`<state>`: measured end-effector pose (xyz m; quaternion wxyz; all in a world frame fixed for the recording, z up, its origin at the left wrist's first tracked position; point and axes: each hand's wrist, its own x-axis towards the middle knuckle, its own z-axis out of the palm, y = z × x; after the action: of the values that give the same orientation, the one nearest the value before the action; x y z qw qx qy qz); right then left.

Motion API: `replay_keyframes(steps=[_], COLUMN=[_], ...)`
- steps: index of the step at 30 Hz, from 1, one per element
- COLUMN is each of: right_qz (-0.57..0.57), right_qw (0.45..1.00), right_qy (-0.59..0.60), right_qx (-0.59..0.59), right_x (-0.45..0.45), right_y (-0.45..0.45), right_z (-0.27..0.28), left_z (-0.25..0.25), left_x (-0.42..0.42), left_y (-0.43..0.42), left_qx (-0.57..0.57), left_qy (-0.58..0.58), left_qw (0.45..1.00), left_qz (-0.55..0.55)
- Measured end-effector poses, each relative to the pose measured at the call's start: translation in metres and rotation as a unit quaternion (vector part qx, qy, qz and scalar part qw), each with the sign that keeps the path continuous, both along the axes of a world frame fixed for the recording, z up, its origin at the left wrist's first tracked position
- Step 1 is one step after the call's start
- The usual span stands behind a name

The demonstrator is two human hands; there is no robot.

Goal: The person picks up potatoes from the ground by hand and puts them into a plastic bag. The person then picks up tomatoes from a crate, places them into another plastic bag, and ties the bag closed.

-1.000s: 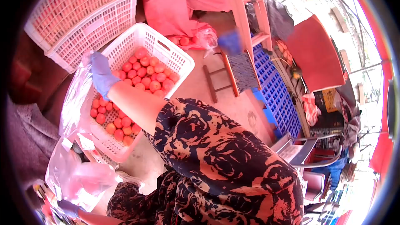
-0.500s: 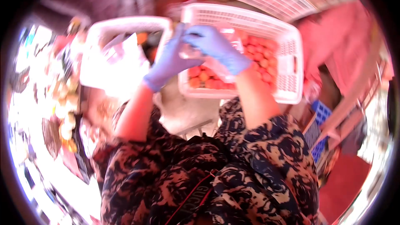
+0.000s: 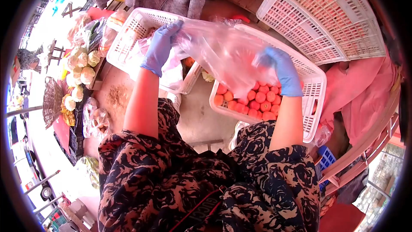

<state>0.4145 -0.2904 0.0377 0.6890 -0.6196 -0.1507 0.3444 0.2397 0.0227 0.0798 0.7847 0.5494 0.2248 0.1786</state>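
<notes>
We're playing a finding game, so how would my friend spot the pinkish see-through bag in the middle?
Start at the white crate of round red fruit. Over it, a thin plastic bag spreads between the blue-gloved left hand and right hand. Unlike the filled bags at the picture's left, this one is held up.

1. Hands: one left hand [image 3: 159, 49], one right hand [image 3: 282, 68]. Two total, both gloved.
2. Clear plastic bag [image 3: 223, 51] between hands: one.
3. Floor crates, white: two, left crate [image 3: 123, 45] plus tomato crate [image 3: 315, 103].
4. Tomatoes [image 3: 260, 97]: over a dozen visible; bag covers some, exact count unclear.
5. Stacked crates [image 3: 322, 21], upper right: at least two.
6. Pale round vegetables [image 3: 87, 76]: at least seven.
7. Wicker basket [image 3: 52, 103]: one.
</notes>
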Motion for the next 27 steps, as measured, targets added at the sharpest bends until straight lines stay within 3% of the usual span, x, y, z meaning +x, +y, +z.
replay_keyframes(steps=[2, 3, 4, 5, 7, 8, 11, 14, 18, 20, 23, 24, 25, 26, 27], right_qz=[0.056, 0.084, 0.094, 0.045, -0.05, -0.078, 0.08, 0.134, 0.106, 0.054, 0.047, 0.005, 0.006, 0.006, 0.006], right_qw=[0.947, 0.882, 0.766, 0.777, 0.791, 0.846, 0.871, 0.903, 0.976, 0.993, 0.995, 0.996, 0.997, 0.998, 0.998], right_qy=[0.125, 0.184, 0.252, 0.237, 0.203, 0.214, 0.264, 0.173, 0.039, 0.033, -0.068, -0.069, -0.062, -0.055, -0.049], right_qx=[0.29, 0.425, 0.584, 0.582, 0.575, 0.483, 0.406, 0.368, 0.186, 0.1, 0.062, 0.048, 0.041, 0.035, 0.029], right_x=[0.018, 0.022, 0.023, 0.021, 0.004, 0.001, 0.001, -0.013, -0.019, -0.019, -0.013, -0.019, -0.019, -0.019, -0.02], right_y=[-0.009, -0.008, -0.01, -0.013, -0.007, -0.002, 0.019, 0.03, 0.029, 0.028, 0.031, 0.035, 0.035, 0.036, 0.037], right_z=[0.002, 0.007, 0.011, 0.013, 0.033, 0.036, 0.007, 0.001, 0.021, 0.022, 0.014, 0.02, 0.017, 0.013, 0.01], left_z=[0.008, 0.009, 0.007, 0.005, 0.003, 0.005, 0.015, 0.024, 0.017, 0.001, -0.027, -0.006, -0.021, -0.048, -0.063], left_x=[0.001, 0.0, 0.001, 0.001, 0.002, 0.0, -0.001, -0.001, 0.002, 0.004, 0.007, 0.003, 0.005, 0.01, 0.012], left_y=[-0.004, -0.003, -0.002, 0.0, 0.003, 0.001, -0.009, -0.021, -0.017, -0.005, 0.027, 0.015, 0.022, 0.035, 0.042], left_qx=[-0.063, -0.105, -0.148, -0.191, -0.17, -0.143, -0.082, -0.079, -0.084, -0.071, -0.023, 0.029, 0.221, 0.404, 0.571], left_qy=[-0.051, -0.057, -0.063, -0.069, -0.046, -0.026, 0.044, 0.039, 0.012, 0.03, 0.044, 0.122, 0.12, 0.113, 0.101], left_qw=[0.996, 0.992, 0.986, 0.979, 0.984, 0.988, 0.993, 0.993, 0.987, 0.987, 0.993, 0.983, 0.949, 0.876, 0.767], left_qz=[0.039, 0.039, 0.036, 0.032, 0.029, 0.047, 0.067, 0.077, 0.139, 0.139, 0.109, 0.134, 0.189, 0.237, 0.274])
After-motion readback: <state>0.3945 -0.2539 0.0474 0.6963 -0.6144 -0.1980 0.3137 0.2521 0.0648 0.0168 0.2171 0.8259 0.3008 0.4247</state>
